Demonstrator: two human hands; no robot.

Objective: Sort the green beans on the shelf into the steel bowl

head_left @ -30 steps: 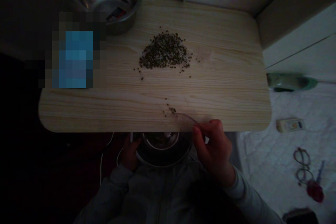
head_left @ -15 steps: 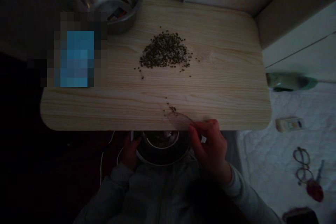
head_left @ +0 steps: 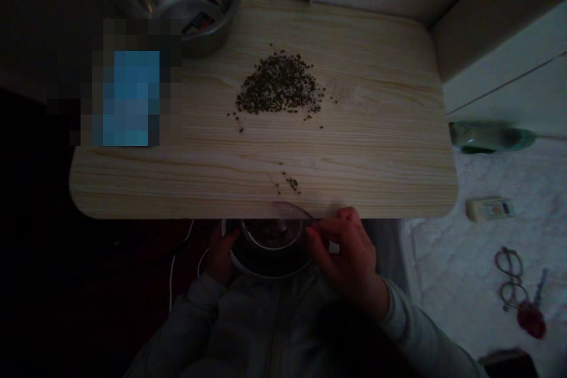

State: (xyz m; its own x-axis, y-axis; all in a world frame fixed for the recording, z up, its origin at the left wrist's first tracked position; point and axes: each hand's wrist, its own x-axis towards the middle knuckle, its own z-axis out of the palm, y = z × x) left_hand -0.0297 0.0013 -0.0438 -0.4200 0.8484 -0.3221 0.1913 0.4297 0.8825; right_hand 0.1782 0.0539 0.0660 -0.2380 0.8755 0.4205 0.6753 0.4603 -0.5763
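Pinching a thin clear plastic piece point(head_left: 292, 208) between thumb and fingers of my right hand point(head_left: 348, 257), at the near edge of the wood-grain table point(head_left: 376, 159). Its far end reaches left over the edge, just short of a few loose dark seeds point(head_left: 292, 184) on the tabletop.

My left hand point(head_left: 222, 257) is at the left side of a dark round pot point(head_left: 268, 263), below the table edge, in front of my body. Too dim there; can't tell whether the fingers close on it. Some dark bits inside the pot, blurry.

Main seed pile point(head_left: 279, 85), dark mixed with whitish grains, sits mid-table toward the back, well apart from both hands; strays around it. Steel bowl point(head_left: 208, 40) at back left, blurred-out blue patch point(head_left: 132, 100) in front of it. Off to the right, on a white quilted cover point(head_left: 443, 260): green item point(head_left: 491, 136), pale remote-like thing point(head_left: 491, 209), red object point(head_left: 531, 319).
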